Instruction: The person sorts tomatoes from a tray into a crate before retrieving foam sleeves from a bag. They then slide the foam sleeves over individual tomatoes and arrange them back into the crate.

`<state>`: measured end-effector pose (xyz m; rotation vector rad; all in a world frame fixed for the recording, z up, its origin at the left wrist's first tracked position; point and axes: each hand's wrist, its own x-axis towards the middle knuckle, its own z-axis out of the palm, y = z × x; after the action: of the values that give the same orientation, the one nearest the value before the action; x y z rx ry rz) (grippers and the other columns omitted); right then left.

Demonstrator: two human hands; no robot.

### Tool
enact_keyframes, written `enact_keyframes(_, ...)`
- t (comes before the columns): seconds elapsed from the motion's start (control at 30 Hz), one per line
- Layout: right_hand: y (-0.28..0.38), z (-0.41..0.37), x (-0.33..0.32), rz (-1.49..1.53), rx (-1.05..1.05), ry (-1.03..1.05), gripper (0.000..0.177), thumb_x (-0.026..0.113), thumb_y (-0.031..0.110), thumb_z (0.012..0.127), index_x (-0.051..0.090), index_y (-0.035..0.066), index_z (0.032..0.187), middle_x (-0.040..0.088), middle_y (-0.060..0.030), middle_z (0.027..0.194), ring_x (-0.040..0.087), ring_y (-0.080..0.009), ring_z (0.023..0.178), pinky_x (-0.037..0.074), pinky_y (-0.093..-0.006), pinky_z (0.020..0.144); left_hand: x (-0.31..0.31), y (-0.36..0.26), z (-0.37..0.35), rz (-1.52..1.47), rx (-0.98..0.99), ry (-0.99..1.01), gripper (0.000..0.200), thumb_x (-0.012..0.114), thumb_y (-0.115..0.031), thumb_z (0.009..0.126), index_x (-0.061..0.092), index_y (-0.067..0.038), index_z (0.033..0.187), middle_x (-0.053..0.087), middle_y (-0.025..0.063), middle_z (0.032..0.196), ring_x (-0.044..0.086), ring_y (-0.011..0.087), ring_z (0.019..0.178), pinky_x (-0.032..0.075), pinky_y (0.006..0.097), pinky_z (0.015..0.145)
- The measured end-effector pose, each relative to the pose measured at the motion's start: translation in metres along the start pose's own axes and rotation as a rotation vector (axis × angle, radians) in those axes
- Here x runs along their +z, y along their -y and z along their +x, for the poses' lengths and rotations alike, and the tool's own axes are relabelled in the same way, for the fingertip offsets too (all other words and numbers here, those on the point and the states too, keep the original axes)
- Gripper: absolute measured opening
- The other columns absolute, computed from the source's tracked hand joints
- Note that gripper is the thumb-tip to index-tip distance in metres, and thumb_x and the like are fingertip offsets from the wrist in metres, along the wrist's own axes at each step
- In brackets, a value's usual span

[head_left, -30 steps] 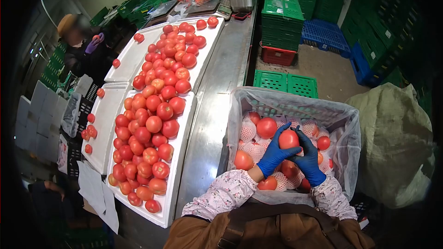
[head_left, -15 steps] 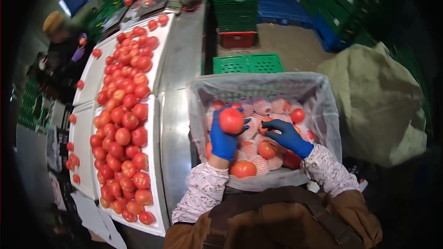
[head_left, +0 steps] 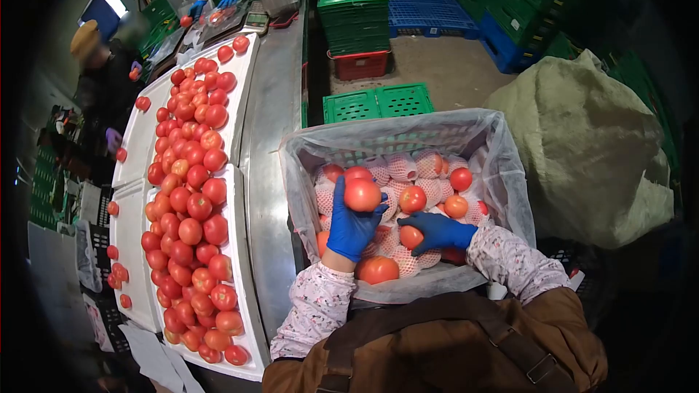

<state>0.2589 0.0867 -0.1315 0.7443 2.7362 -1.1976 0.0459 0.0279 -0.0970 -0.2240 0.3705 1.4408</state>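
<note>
My left hand [head_left: 351, 233], in a blue glove, is closed round a red tomato [head_left: 362, 194] above the left side of a crate lined with translucent plastic [head_left: 404, 125]. My right hand [head_left: 445, 233], gloved in blue too, has its fingers and thumb round another tomato [head_left: 411, 236] lower in the crate. Around both hands lie tomatoes in pinkish-white foam net sleeves [head_left: 402, 167]. Several bare tomatoes sit among them, one [head_left: 413, 199] just above my right hand and a large one [head_left: 378, 269] at the near left.
Loose tomatoes [head_left: 191, 231] cover white foam trays [head_left: 245, 276] on the metal table [head_left: 269, 138] at left. Beyond the crate are a green crate [head_left: 378, 102] and stacked green crates [head_left: 353, 14]. A pale sack [head_left: 582, 145] stands at right. Two other people work at far left and back.
My right hand has moved down and left and closed on a tomato; its fingers were apart before. My left hand still holds its tomato. The view has shifted slightly.
</note>
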Motion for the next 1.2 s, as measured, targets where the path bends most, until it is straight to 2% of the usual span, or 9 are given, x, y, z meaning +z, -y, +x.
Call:
enact_keyframes(0.1, -0.007, 0.003, -0.008, 0.174, 0.048, 0.082, 0.064, 0.067, 0.026, 0.069, 0.043, 0.004, 0.123, 0.049, -0.015, 0.115, 0.047, -0.0274, 0.106, 0.036, -0.0348, 0.092, -0.002, 0.006, -0.006, 0.162, 0.048, -0.036, 0.04, 0.061, -0.027, 0.08, 0.045, -0.005, 0.11, 0.053, 0.0142, 0.105, 0.054, 0.0259, 0.095, 0.047, 0.041, 0.082)
enact_keyframes(0.17, -0.006, 0.0, -0.016, 1.18, 0.244, 0.1, 0.053, 0.059, 0.023, 0.078, 0.042, 0.0, 0.122, 0.047, -0.0142, 0.121, 0.045, -0.0247, 0.112, 0.032, -0.031, 0.098, 0.012, 0.012, -0.018, 1.565, 0.738, 0.106, 0.032, 0.057, -0.017, 0.083, 0.045, -0.001, 0.108, 0.052, 0.0175, 0.108, 0.055, 0.0263, 0.096, 0.049, 0.0391, 0.08)
enact_keyframes(0.2, -0.007, 0.003, -0.018, 1.482, 0.283, 0.061, 0.049, 0.052, 0.02, 0.083, 0.038, -0.001, 0.125, 0.045, -0.0155, 0.124, 0.044, -0.0256, 0.114, 0.035, -0.0342, 0.097, 0.021, 0.017, -0.017, 1.314, 0.718, -0.044, 0.04, 0.075, -0.004, 0.062, 0.052, 0.002, 0.094, 0.063, 0.0122, 0.093, 0.062, 0.0186, 0.08, 0.05, 0.0287, 0.074)
enact_keyframes(0.33, 0.0, 0.007, -0.027, 1.908, 0.181, 0.092, 0.056, 0.048, 0.028, 0.085, 0.03, 0.001, 0.13, 0.045, -0.0194, 0.122, 0.049, -0.0319, 0.109, 0.045, -0.0467, 0.085, 0.003, 0.007, -0.012, 0.929, 0.489, 0.025, 0.031, 0.064, -0.005, 0.073, 0.051, 0.004, 0.099, 0.058, 0.0179, 0.103, 0.059, 0.0286, 0.093, 0.049, 0.0388, 0.079)
enact_keyframes(0.4, 0.009, 0.004, -0.037, 1.949, 0.202, 0.089, 0.05, 0.049, 0.029, 0.085, 0.035, 0.004, 0.126, 0.048, -0.0161, 0.118, 0.052, -0.0282, 0.104, 0.048, -0.0447, 0.078, 0.001, 0.003, -0.011, 0.288, 0.13, 0.038, 0.028, 0.05, -0.012, 0.08, 0.05, 0.004, 0.103, 0.055, 0.0216, 0.107, 0.055, 0.0377, 0.096, 0.048, 0.0493, 0.079)
enact_keyframes(0.5, 0.009, 0.002, -0.04, 1.999, 0.212, 0.048, 0.044, 0.051, 0.03, 0.084, 0.041, 0.009, 0.122, 0.052, -0.0118, 0.113, 0.056, -0.025, 0.098, 0.052, -0.0422, 0.069, -0.004, 0.001, -0.006, 0.24, 0.076, -0.037, 0.032, 0.041, -0.017, 0.082, 0.05, 0.003, 0.105, 0.054, 0.0226, 0.108, 0.053, 0.0433, 0.097, 0.046, 0.0543, 0.078)
enact_keyframes(0.73, 0.014, 0.004, -0.04, 2.07, 0.261, -0.165, 0.047, 0.051, 0.039, 0.085, 0.038, 0.017, 0.125, 0.052, -0.0095, 0.109, 0.057, -0.0272, 0.093, 0.052, -0.0414, 0.066, -0.013, 0.008, -0.001, 0.662, -0.021, -0.002, 0.038, 0.049, -0.023, 0.083, 0.048, 0.0, 0.114, 0.053, 0.0183, 0.109, 0.056, 0.034, 0.095, 0.047, 0.0488, 0.078)
enact_keyframes(0.9, 0.037, 0.003, -0.042, 1.705, 0.443, -0.272, 0.052, 0.046, 0.046, 0.086, 0.039, 0.013, 0.125, 0.054, -0.0126, 0.105, 0.058, -0.0259, 0.088, 0.051, -0.0353, 0.069, 0.019, 0.041, -0.007, 1.154, 0.001, 0.0, 0.053, 0.052, -0.027, 0.085, 0.035, -0.003, 0.129, 0.047, 0.0086, 0.12, 0.049, 0.0196, 0.107, 0.039, 0.0297, 0.091)
enact_keyframes(1.2, 0.005, 0.008, -0.031, 1.154, 0.58, -0.298, 0.055, 0.039, 0.052, 0.086, 0.057, 0.001, 0.101, 0.06, -0.0078, 0.084, 0.057, -0.0133, 0.071, 0.045, -0.0226, 0.057, 0.007, 0.035, -0.007, 0.696, -0.255, 0.02, 0.049, 0.041, -0.037, 0.09, 0.039, -0.002, 0.125, 0.05, 0.0124, 0.115, 0.052, 0.0212, 0.1, 0.044, 0.0297, 0.083)
